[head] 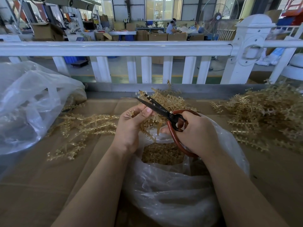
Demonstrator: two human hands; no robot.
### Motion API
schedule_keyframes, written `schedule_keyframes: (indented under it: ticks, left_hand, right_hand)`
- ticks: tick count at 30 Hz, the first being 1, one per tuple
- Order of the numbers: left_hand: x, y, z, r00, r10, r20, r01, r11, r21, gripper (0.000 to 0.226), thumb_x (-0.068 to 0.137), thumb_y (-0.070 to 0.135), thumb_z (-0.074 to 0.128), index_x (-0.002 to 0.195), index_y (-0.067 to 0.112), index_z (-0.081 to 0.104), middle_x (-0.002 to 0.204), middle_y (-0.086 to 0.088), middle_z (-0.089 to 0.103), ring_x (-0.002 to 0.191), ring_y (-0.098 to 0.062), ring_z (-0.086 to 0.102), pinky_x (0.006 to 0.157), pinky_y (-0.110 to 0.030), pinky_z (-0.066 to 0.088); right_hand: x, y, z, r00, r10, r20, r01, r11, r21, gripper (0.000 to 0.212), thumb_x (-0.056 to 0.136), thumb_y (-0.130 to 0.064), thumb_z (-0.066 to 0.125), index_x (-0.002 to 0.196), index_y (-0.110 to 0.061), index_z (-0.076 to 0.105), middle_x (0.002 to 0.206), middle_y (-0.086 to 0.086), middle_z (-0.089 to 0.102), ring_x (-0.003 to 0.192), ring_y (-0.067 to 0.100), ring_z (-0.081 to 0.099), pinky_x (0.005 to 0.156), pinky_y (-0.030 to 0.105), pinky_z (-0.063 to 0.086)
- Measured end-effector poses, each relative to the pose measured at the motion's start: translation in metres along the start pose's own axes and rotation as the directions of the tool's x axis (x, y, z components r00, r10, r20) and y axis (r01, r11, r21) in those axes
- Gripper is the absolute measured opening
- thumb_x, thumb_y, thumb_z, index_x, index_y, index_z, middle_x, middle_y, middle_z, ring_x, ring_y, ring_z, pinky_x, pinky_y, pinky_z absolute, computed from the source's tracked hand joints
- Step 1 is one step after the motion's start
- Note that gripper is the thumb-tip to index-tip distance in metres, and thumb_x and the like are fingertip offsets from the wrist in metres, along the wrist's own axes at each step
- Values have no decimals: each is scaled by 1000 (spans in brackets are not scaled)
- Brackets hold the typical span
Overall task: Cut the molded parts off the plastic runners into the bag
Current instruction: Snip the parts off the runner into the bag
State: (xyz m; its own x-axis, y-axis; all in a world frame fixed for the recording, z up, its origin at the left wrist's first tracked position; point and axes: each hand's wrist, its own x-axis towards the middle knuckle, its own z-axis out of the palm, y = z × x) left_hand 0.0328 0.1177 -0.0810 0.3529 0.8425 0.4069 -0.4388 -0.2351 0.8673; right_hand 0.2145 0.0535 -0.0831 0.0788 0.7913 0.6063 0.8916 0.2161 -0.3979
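The left hand pinches a tan plastic runner between thumb and fingers, holding it above the open mouth of a clear bag that sits at the near edge of the cardboard-covered tabletop. The right hand is closed through the red loop handles of a pair of scissors; the dark blades point up and left, parted, with a branch of the runner between them. Cut molded parts lie heaped inside the bag, directly under both hands

A loose spread of runners lies left of the hands, and a bigger pile crowds the right side — the bare cardboard between the bag and the left spread is the clearest open room. A second clear bag slumps at the far left and seems to hold more tan pieces, though the plastic blurs them. A white railing runs just beyond the far edge of the tabletop
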Motion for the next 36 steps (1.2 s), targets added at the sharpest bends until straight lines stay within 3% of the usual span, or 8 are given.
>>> schedule_keyframes:
  ticks: [7, 14, 21, 26, 33, 36]
  left_hand:
    - [0, -2, 0, 999, -13, -32, 13, 1000, -12, 13, 84, 18, 69, 71, 16, 71, 72, 3, 68, 71, -8, 62, 73, -16, 49]
    - [0, -1, 2, 998, -39, -42, 38, 999, -33, 14, 85, 13, 65, 75, 3, 63, 71, 1, 67, 71, -11, 62, 73, -18, 50]
    - [1, -1, 0, 997, -63, -36, 62, 998, -21, 18, 85, 14, 63, 74, 1, 59, 72, -4, 63, 76, -15, 60, 77, -21, 49]
    - [1, 1, 0, 996, -90, -14, 90, 995, -54, 15, 87, 16, 60, 76, 5, 60, 69, 0, 62, 68, -11, 57, 67, -15, 47]
    - [1, 3, -1, 993, -113, -30, 110, 989, -100, 16, 88, 16, 64, 74, 16, 71, 72, 2, 66, 70, -11, 60, 68, -17, 50]
    - [0, 3, 0, 990, -126, -64, 117, 985, -128, 13, 85, 13, 64, 74, 13, 71, 69, 2, 67, 65, -10, 63, 63, -16, 51]
  right_hand:
    - [0, 3, 1, 1000, 13, 11, -13, 1000, -16, 55, 72, -84, 53, 77, -29, 55, 63, -27, 45, 59, -5, 49, 58, 9, 35]
    - [0, 2, 0, 1000, 14, 12, -14, 1000, 11, 65, 72, -88, 44, 82, -26, 60, 69, -24, 50, 60, -4, 50, 59, 7, 34]
    - [-2, 3, 1, 1000, 0, 18, 0, 1000, 30, 56, 75, -83, 53, 81, -28, 57, 69, -23, 52, 62, -3, 52, 59, 7, 35]
    - [-2, 4, 1, 999, 19, 39, -21, 998, 57, 60, 73, -83, 56, 86, -24, 65, 73, -22, 56, 68, -7, 55, 59, 5, 37]
    - [-3, 4, 1, 999, 37, 33, -38, 998, 49, 55, 71, -85, 54, 80, -31, 58, 67, -25, 53, 65, -9, 54, 54, 5, 36]
    - [-2, 5, 3, 998, 65, 18, -66, 995, 76, 55, 71, -86, 54, 77, -32, 58, 67, -23, 55, 67, -6, 56, 59, 9, 37]
